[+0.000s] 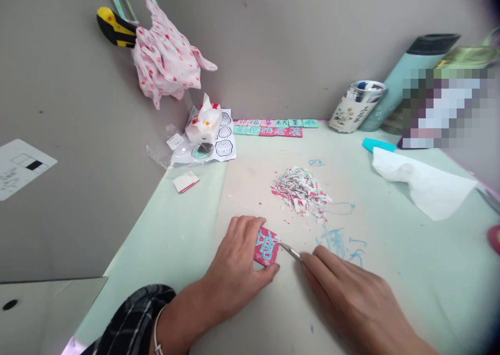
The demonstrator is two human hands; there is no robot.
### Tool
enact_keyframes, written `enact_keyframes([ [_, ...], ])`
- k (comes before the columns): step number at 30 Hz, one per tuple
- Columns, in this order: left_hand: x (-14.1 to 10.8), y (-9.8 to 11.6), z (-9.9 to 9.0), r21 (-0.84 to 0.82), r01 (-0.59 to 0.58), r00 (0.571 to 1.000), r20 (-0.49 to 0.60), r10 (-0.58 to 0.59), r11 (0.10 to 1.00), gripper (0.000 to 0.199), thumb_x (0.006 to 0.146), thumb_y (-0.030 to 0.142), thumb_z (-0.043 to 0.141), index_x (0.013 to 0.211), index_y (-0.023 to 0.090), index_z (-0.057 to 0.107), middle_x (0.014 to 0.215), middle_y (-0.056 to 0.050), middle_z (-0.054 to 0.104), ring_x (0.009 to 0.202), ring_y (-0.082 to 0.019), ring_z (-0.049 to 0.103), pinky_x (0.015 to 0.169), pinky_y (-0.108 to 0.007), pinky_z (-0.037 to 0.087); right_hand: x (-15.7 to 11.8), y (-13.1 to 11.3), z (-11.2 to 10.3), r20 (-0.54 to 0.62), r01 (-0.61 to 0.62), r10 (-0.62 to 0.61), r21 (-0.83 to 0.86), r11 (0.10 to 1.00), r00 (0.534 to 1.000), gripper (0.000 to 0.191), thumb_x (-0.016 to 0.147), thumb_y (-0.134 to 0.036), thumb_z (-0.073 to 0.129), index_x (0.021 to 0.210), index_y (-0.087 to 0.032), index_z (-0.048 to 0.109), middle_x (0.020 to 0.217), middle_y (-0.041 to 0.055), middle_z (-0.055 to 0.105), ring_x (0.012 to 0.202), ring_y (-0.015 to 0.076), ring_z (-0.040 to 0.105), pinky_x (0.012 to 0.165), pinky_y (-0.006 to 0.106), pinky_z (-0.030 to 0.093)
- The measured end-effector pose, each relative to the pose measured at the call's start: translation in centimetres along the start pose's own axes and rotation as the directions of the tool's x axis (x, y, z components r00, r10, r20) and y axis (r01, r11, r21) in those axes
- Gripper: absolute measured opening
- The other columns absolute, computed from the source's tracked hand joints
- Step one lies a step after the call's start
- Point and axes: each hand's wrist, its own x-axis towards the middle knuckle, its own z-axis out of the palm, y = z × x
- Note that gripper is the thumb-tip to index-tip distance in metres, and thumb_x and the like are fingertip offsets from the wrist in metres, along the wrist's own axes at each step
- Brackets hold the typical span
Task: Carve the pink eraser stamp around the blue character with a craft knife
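My left hand (242,256) grips a small pink square block (267,246) by its upper and lower edges, pressing it to the work surface. Light blue character strokes cover the block's face. In my right hand (344,290) is a slim silver carving knife (291,251), its tip at the block's right edge. Beyond the block lies a heap of thin white, pink and green shavings (300,191). Two rows of pink and green carved blocks (275,126) stand along the back wall.
Back left are a tissue pack (205,123) and printed sheet (224,149), with small pieces (186,182) nearer. At right are a pen jar (353,110), a teal bottle (410,78), a turquoise item (378,145) and a white tissue (429,185). A pink cloth bag (167,58) hangs left.
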Motion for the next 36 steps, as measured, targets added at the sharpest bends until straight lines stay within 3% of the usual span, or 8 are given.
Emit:
enact_keyframes([
  [9,0.0,0.0,0.0,-0.001,-0.004,1.0,0.002,0.004,1.0,0.058,0.077,0.014,0.068,0.129,0.017,0.044,0.121,-0.011,0.055,0.113,-0.029,0.048,0.1,-0.048,0.046,-0.6,-0.6,0.3,-0.009,-0.014,0.013,-0.03,0.999,1.0,0.028,0.092,-0.002,0.033,0.104,-0.017,0.052,0.079,0.002,0.058,0.059,0.0149,0.058,0.053,0.028,0.04],
  [14,0.1,0.0,-0.1,-0.013,-0.001,1.0,0.012,0.001,1.0,0.057,0.076,0.014,0.067,0.128,0.016,0.044,0.121,-0.012,0.055,0.113,-0.03,0.049,0.1,-0.05,0.046,-1.0,-0.3,1.1,0.008,-0.1,0.1,-0.008,0.995,0.995,0.016,0.097,-0.012,0.042,0.104,-0.02,0.054,0.079,0.0002,0.058,0.057,0.0133,0.057,0.052,0.028,0.039],
  [18,-0.1,-0.5,-0.8,-0.064,0.001,0.999,0.035,0.001,0.998,0.063,0.072,0.008,0.062,0.132,0.018,0.042,0.123,-0.011,0.056,0.116,-0.029,0.051,0.102,-0.049,0.047,-0.4,1.2,0.6,-0.04,-0.267,0.278,0.171,0.948,0.96,0.009,0.1,-0.022,0.047,0.103,-0.021,0.056,0.084,0.0004,0.061,0.058,0.0098,0.06,0.052,0.023,0.043],
  [22,-0.6,-1.4,-1.8,-0.166,-0.005,0.997,0.081,0.018,0.986,0.075,0.076,0.004,0.057,0.144,0.023,0.032,0.133,-0.009,0.055,0.122,-0.024,0.052,0.107,-0.044,0.045,0.1,2.6,-0.4,0.08,-0.357,0.357,0.404,0.842,0.931,0.011,0.1,-0.025,0.05,0.105,-0.024,0.06,0.087,0.0001,0.062,0.066,0.0092,0.062,0.059,0.02,0.048],
  [24,-0.7,-1.5,-2.0,-0.182,-0.028,0.997,0.07,0.041,0.983,0.067,0.078,0.004,0.059,0.139,0.024,0.039,0.135,-0.008,0.054,0.124,-0.023,0.051,0.109,-0.042,0.043,0.3,2.7,-0.5,0.12,-0.344,0.326,0.447,0.825,0.938,0.015,0.1,-0.025,0.049,0.108,-0.025,0.061,0.091,0.0006,0.063,0.07,0.0093,0.063,0.061,0.02,0.049],
  [28,-0.5,-0.6,-1.7,-0.104,-0.056,0.998,0.009,0.058,0.993,0.029,0.079,0.011,0.072,0.101,0.022,0.057,0.113,-0.005,0.06,0.11,-0.024,0.054,0.097,-0.04,0.048,0.8,2.1,-0.3,0.125,-0.328,0.309,0.507,0.797,0.943,0.016,0.1,-0.025,0.049,0.107,-0.025,0.063,0.092,0.0021,0.064,0.075,0.0111,0.065,0.065,0.021,0.051],
  [31,-0.2,0.3,-1.3,-0.021,-0.058,0.998,0.021,0.058,0.998,0.022,0.082,0.015,0.074,0.09,0.022,0.054,0.098,-0.002,0.06,0.094,-0.021,0.055,0.084,-0.036,0.05,1.4,1.5,-0.1,0.144,-0.35,0.326,0.54,0.765,0.934,0.015,0.1,-0.026,0.049,0.104,-0.024,0.063,0.09,0.0027,0.064,0.075,0.0122,0.065,0.065,0.023,0.051],
  [36,0.5,1.0,-1.6,0.085,-0.098,0.992,0.093,0.09,0.992,0.015,0.089,0.012,0.065,0.086,0.021,0.054,0.093,0.0,0.06,0.09,-0.02,0.057,0.079,-0.034,0.048,1.8,1.2,-0.2,0.155,-0.384,0.365,0.575,0.723,0.918,0.017,0.099,-0.027,0.049,0.101,-0.023,0.065,0.086,0.0032,0.065,0.074,0.0134,0.064,0.064,0.024,0.052],
])
